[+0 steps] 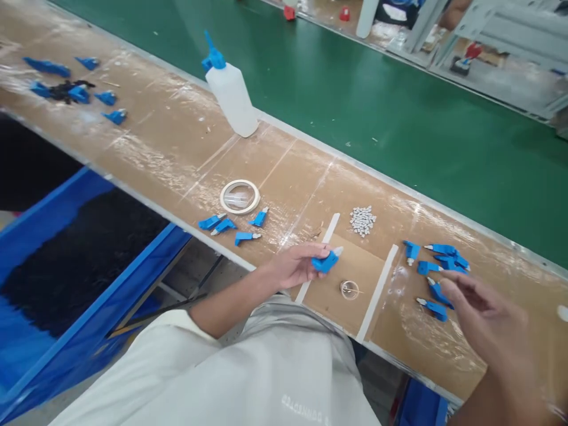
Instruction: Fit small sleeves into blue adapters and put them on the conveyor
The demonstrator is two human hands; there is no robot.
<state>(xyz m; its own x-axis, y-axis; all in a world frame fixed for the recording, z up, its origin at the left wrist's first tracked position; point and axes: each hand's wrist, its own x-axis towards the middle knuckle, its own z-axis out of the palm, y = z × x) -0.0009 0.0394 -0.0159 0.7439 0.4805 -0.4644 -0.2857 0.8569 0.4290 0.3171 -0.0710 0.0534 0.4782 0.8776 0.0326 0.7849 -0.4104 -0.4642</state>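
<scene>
Between its thumb and fingers, my left hand [306, 263] grips a small blue plastic part [325, 262] with a pale, pointed tip. That hand is closed and hovers over the cardboard mat near the table's front edge. To the right, my right hand [483, 313] is bent over a group of similar blue parts [444, 249]. Its thumb and index tips come close together beside one blue part with a light tip [439, 292]. Motion blur hides whether those fingertips touch it. A small round cup [349, 290] with a thin stick across it stands on the mat.
Small grey-white pieces [362, 221] lie in a pile behind the mat. Left of it are more blue parts [223, 225], a tape roll [240, 197] and a white bottle [233, 97] with a blue nozzle. A blue bin [75, 355] of dark material stands below the table's left side.
</scene>
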